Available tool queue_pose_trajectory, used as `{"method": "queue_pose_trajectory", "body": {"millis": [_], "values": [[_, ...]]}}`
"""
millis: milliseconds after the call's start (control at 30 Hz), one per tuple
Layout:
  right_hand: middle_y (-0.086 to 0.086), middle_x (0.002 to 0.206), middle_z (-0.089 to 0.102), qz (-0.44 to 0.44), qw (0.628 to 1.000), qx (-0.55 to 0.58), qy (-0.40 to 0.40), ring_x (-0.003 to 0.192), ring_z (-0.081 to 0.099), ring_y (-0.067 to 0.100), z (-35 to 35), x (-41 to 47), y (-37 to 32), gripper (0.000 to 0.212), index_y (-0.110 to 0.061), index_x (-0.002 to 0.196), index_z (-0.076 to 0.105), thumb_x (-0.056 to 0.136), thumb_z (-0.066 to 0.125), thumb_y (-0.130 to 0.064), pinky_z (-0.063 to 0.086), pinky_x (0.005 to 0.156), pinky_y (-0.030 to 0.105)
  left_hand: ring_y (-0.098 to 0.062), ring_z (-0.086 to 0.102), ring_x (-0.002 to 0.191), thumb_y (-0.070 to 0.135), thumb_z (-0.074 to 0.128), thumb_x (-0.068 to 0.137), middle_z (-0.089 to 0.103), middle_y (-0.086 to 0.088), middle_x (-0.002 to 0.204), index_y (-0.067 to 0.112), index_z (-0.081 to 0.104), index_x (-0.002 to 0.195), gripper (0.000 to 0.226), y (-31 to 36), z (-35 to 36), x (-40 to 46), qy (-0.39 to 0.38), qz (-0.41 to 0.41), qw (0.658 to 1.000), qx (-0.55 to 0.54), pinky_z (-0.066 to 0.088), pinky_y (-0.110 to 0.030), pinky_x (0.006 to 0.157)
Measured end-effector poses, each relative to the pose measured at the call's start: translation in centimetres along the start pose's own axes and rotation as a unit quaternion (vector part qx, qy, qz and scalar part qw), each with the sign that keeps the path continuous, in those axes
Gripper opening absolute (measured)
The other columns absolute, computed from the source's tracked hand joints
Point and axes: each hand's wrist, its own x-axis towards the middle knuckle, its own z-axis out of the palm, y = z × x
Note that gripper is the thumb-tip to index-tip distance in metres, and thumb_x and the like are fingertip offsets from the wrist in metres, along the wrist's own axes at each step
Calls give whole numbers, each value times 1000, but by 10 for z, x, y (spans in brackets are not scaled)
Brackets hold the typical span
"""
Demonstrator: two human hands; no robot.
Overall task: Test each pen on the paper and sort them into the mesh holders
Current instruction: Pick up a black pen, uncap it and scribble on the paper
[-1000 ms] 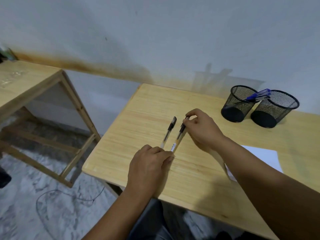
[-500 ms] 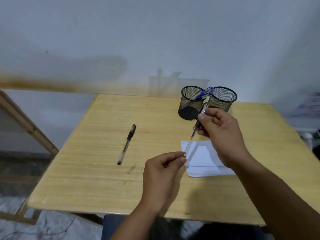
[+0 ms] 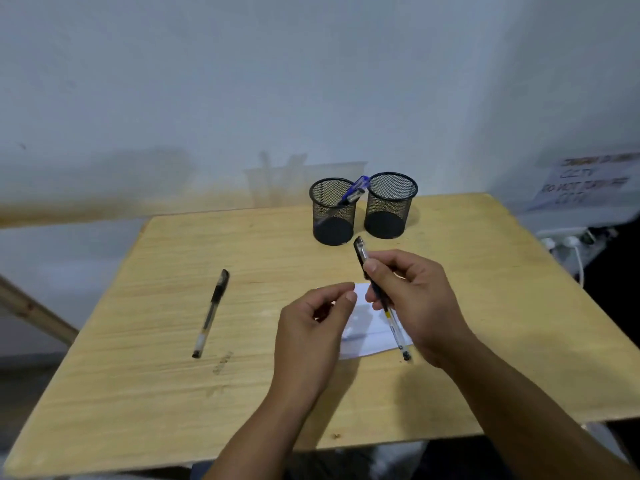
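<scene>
While gripped in the right hand (image 3: 417, 299), held pen (image 3: 381, 299) slanted over the paper (image 3: 363, 327), capped end up toward the holders, other end low beside the sheet's near right corner. Small printed label on its clear barrel, too blurred to read. Left hand (image 3: 311, 327) loosely curled, thumb and forefinger nearly pinched just left of the pen; whether anything was held there could not be told. Paper flat on the worktop (image 3: 156, 375), partly hidden under both hands. Second pen (image 3: 211, 313) lying capped on the worktop, well left of the hands, untouched. Two black mesh holders side by side at the far edge: left holder (image 3: 333, 211) with a blue pen (image 3: 354, 190) leaning on its rim, right holder (image 3: 390, 204) just beside it. Paper notice (image 3: 585, 183) at far right, blurred; only "DO NOT" partly legible.
</scene>
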Motion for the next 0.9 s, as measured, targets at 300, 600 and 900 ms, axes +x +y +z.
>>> {"method": "queue_pose_trajectory", "body": {"millis": [300, 600, 900], "values": [[4, 78, 74, 47, 998, 34, -28, 57, 56, 10, 16, -9, 10, 16, -9, 92, 69, 98, 58, -19, 47, 55, 19, 6, 66, 79, 22, 71, 88, 76, 14, 90, 24, 77, 97, 11, 20, -1, 37, 4, 1, 1000, -31, 49, -20, 78], [-7, 57, 57, 89, 995, 30, 43, 44, 38, 3, 21, -8, 20, 26, -16, 70, 63, 95, 61, -21, 33, 45, 16, -1, 65, 84, 25, 70, 89, 76, 10, 90, 29, 78, 88, 9, 4, 8, 44, -18, -59, 997, -48, 50, -24, 83], [-8, 60, 61, 74, 996, 39, 31, 49, 38, 8, 21, -12, 28, 20, -23, 83, 74, 96, 59, -28, 36, 49, 21, -12, 64, 84, 25, 71, 88, 76, 5, 91, 27, 79, 91, 9, 1, 8, 51, -9, -52, 996, -78, 52, -29, 89]]}}
